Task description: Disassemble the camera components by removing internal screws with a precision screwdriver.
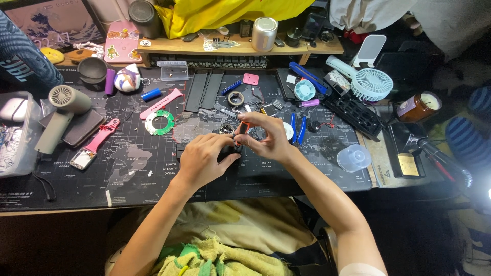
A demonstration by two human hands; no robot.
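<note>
My left hand [204,158] and my right hand [267,137] meet over the middle of a dark world-map desk mat [128,168]. Between them sits a small dark round part [236,148], held from the left by my left fingers. My right fingers pinch a small orange-handled tool [244,126] whose tip points down at that part. A second small round metal piece [225,129] lies on the mat just behind my left hand. The underside of the held part is hidden by my fingers.
A green ring board [159,123], pink strap [161,103] and pink-handled knife [94,144] lie left. A grey hair dryer [61,115] and clear bin [15,135] stand far left. A small fan [371,83], candle jar [419,106], clear cup [353,157] and soldering stand [406,153] crowd the right.
</note>
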